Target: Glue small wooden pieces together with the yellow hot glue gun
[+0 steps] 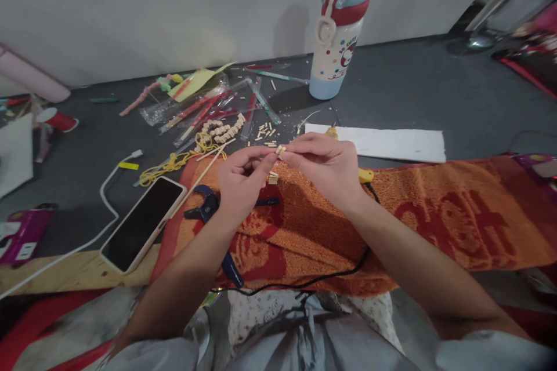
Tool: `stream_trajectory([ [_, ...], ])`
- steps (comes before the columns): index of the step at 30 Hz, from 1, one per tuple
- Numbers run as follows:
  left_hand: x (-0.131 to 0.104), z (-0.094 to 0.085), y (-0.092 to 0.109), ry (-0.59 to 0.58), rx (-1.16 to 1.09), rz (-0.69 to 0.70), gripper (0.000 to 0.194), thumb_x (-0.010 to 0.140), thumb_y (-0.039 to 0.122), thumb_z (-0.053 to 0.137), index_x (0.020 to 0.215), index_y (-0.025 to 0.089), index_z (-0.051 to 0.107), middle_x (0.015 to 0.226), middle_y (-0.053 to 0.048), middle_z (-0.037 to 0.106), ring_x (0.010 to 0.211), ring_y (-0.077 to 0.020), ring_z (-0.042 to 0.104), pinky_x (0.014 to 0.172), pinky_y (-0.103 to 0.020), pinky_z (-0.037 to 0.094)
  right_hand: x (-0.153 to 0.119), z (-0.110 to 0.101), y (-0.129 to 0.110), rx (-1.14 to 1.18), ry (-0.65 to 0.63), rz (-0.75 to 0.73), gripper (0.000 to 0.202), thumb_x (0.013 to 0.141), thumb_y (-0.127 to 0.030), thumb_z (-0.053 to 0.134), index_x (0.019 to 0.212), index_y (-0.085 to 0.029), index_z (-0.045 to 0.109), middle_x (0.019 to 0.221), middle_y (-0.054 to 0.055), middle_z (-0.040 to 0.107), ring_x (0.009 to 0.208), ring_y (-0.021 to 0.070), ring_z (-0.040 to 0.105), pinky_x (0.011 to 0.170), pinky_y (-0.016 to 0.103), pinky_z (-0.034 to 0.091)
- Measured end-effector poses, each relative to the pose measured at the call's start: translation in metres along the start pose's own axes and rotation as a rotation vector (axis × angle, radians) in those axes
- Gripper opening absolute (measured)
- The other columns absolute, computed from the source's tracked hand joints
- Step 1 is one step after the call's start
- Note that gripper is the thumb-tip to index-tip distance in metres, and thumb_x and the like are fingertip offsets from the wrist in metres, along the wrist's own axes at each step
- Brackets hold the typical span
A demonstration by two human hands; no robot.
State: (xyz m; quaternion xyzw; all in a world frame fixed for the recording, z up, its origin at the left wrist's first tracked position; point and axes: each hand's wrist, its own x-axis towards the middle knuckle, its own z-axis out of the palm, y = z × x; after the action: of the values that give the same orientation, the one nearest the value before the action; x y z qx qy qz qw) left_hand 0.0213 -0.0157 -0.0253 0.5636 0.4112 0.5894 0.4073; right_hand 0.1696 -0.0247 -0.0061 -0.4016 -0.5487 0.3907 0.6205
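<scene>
My left hand [243, 177] and my right hand [326, 165] meet over the near edge of the table. Between both sets of fingertips is a small cluster of short pale wooden sticks [281, 152], pinched from either side. Just below it, on the orange towel [331, 226], lies a little stack of similar stick pieces [272, 178]. Loose cut pieces [266, 130] are scattered on the dark table behind my hands. A blue-handled cutting tool [232, 269] rests on the towel, partly hidden under my left wrist.
A phone [143, 226] lies left of the towel, beside a white cable [104, 191]. Behind are yellow string [165, 167], chopsticks in wrappers [204, 116] and a joined strip of wooden pieces [224, 130]. A bottle [335, 40] stands near the wall; a white strip [395, 142] lies right.
</scene>
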Motion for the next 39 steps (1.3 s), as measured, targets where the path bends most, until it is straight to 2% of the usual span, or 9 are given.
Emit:
stream_trajectory([
  [9,-0.001,0.0,0.002,0.008,-0.022,-0.1,0.022,0.071,0.039,0.078,0.075,0.018,0.074,0.043,0.005,0.053,0.033,-0.0033,0.04,0.034,-0.017,0.026,0.001,-0.002,0.001,-0.011,-0.023,0.021,0.008,0.068,-0.018,0.076,0.072,-0.025,0.079,0.073,0.0,0.074,0.067,0.0118,0.064,0.061,0.027,0.053],
  [15,0.004,0.004,0.008,0.03,-0.247,-0.33,0.029,0.055,0.036,0.087,0.064,0.017,0.069,0.038,0.008,0.048,0.03,-0.0013,0.033,0.032,-0.016,0.025,0.003,-0.008,0.004,-0.111,-0.057,0.016,0.014,0.075,-0.019,0.071,0.086,-0.023,0.079,0.083,0.002,0.076,0.075,0.0134,0.067,0.068,0.029,0.055],
  [20,0.007,0.006,0.017,0.009,-0.329,-0.486,0.03,0.051,0.032,0.088,0.061,0.016,0.066,0.036,0.009,0.043,0.029,0.0,0.029,0.031,-0.015,0.02,0.004,-0.012,0.009,-0.309,-0.088,-0.1,0.018,0.078,-0.021,0.068,0.094,-0.021,0.076,0.081,0.001,0.073,0.074,0.0132,0.065,0.07,0.029,0.054],
  [27,0.008,0.006,0.013,-0.024,-0.349,-0.525,0.033,0.048,0.035,0.089,0.058,0.016,0.064,0.031,0.011,0.036,0.027,0.0002,0.025,0.03,-0.015,0.017,0.002,-0.013,0.012,-0.448,-0.109,-0.321,0.013,0.083,-0.02,0.065,0.093,-0.022,0.072,0.08,0.001,0.072,0.07,0.013,0.063,0.064,0.028,0.051],
  [39,0.007,0.005,0.013,-0.053,-0.339,-0.545,0.032,0.05,0.033,0.089,0.059,0.015,0.065,0.032,0.01,0.038,0.029,0.0002,0.026,0.031,-0.015,0.017,0.003,-0.016,0.013,-0.521,-0.122,-0.378,0.012,0.085,-0.02,0.062,0.092,-0.022,0.072,0.079,0.001,0.071,0.07,0.0132,0.063,0.063,0.027,0.05],
])
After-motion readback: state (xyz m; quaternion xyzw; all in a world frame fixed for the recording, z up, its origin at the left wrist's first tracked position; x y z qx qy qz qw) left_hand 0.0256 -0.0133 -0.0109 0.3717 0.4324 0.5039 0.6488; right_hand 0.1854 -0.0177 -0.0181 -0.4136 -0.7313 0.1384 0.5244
